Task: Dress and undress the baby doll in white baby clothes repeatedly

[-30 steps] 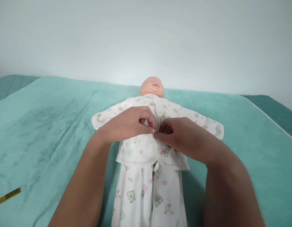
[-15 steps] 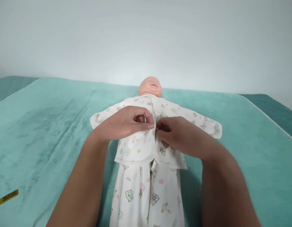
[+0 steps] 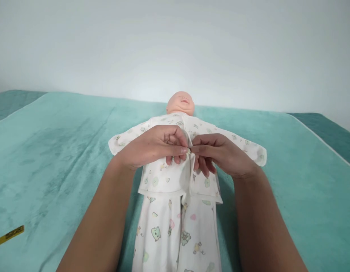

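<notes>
A baby doll lies on its back, dressed in a white printed shirt and matching trousers. Over the middle of its chest my left hand pinches a small pale button at the shirt's front opening, between thumb and forefinger. From the other side, my right hand is closed in a pinch on the shirt's front edge right beside the button. The fingertips of both hands nearly meet. The cloth between them is lifted a little, and the buttonhole is hidden. Both sleeves stretch out sideways.
Under the doll spreads a light teal plush blanket with darker teal side panels. A yellow strip with black markings lies at the lower left. A plain pale wall rises behind.
My right hand has moved left and slightly up to meet the left fingertips. The shirt's two front edges are drawn together and raised, and the button now shows between the fingers.
</notes>
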Action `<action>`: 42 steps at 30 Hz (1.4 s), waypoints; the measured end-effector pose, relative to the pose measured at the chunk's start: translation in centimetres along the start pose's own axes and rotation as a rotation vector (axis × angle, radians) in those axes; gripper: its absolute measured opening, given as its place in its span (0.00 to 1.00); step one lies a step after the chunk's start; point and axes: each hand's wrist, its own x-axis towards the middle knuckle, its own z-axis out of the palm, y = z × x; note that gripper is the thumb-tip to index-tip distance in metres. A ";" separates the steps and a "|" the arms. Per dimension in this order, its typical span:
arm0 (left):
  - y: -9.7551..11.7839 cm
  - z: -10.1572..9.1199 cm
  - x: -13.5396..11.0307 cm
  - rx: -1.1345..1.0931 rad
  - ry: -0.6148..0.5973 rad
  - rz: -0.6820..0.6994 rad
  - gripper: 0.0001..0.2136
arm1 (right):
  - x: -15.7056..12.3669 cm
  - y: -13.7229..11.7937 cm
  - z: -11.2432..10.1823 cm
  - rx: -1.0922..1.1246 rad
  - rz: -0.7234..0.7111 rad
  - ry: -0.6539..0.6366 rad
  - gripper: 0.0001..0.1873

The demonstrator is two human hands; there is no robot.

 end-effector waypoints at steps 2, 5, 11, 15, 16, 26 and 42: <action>0.0 0.1 0.1 -0.002 0.003 -0.008 0.04 | 0.0 0.1 -0.1 0.004 -0.006 -0.010 0.13; 0.0 0.3 0.2 -0.008 0.024 -0.017 0.04 | 0.0 0.0 0.0 0.015 0.005 -0.014 0.17; 0.0 0.5 0.3 -0.017 0.053 -0.023 0.04 | -0.1 -0.3 0.0 -0.005 0.065 -0.025 0.15; 0.1 0.5 0.3 -0.010 0.038 -0.028 0.04 | -0.2 -0.4 0.1 -0.036 0.066 -0.006 0.09; 0.1 0.5 0.2 -0.010 0.038 -0.031 0.03 | -0.2 -0.4 0.1 -0.040 0.067 -0.003 0.08; -0.3 0.2 0.5 -0.001 0.049 -0.056 0.04 | 0.1 -0.1 0.2 -0.040 0.059 0.037 0.08; 0.4 0.4 0.0 0.096 0.027 -0.084 0.10 | -0.1 -0.9 0.7 -0.193 0.122 0.034 0.11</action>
